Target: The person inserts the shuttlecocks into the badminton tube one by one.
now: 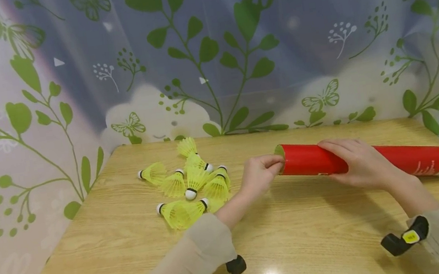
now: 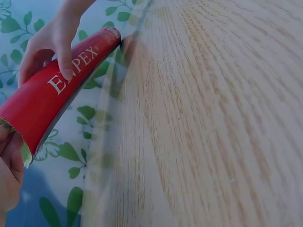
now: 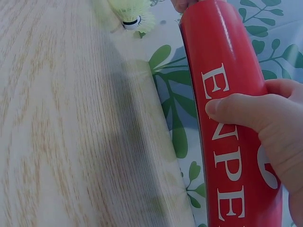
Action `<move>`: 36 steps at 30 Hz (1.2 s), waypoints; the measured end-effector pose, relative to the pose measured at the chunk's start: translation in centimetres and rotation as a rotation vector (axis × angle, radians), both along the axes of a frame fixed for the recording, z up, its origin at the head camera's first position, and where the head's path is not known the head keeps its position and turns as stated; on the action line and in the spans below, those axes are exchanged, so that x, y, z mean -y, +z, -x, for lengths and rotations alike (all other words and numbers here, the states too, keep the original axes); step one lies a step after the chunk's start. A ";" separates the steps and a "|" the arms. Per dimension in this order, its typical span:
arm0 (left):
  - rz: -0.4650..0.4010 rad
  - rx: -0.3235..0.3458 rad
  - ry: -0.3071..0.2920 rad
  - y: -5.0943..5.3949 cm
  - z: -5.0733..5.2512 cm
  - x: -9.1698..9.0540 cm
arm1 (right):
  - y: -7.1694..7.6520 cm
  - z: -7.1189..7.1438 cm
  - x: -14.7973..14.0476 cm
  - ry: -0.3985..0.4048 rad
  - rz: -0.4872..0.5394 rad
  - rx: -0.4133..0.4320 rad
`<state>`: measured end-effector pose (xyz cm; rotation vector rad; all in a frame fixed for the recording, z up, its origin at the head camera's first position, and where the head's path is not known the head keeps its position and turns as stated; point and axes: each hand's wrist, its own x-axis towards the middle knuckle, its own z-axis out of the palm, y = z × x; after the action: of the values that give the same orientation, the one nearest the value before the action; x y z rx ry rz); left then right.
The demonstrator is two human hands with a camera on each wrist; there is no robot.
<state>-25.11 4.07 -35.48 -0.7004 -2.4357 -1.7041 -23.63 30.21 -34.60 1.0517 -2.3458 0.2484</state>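
Note:
A long red tube [image 1: 414, 158] lies slanted, its near-left end raised off the table and its far end low at the right. My right hand [image 1: 362, 162] grips it around the middle, thumb across the white lettering on the tube [image 3: 222, 47] in the right wrist view. At the open left end, the fingertips of my left hand [image 1: 258, 174] reach into the mouth. In the left wrist view that hand [image 2: 9, 177] is partly cut off at the edge, beside the tube's greenish inner rim [image 2: 26, 153]; whether its fingers hold anything inside is hidden.
Several yellow shuttlecocks [image 1: 195, 177] with white tips lie in a loose group on the wooden table [image 1: 290, 234], left of my left hand. Behind the table hangs a curtain [image 1: 234, 61] printed with leaves and butterflies. Black straps are at both wrists.

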 end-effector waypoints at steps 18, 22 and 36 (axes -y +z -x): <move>-0.080 0.124 -0.012 0.9 -0.5 1.8 | 0.3 0.2 0.1 -0.006 -0.029 -0.005; -0.063 0.128 0.002 1.4 -0.5 3.5 | 0.2 0.2 0.2 -0.001 -0.028 0.000; 0.039 0.172 0.094 2.5 0.0 9.6 | 0.0 0.2 0.2 -0.011 -0.041 0.033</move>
<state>-25.08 -5.48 -33.02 -0.4512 -2.5760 -1.7523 -23.80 29.97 -34.64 1.0611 -2.3949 0.2156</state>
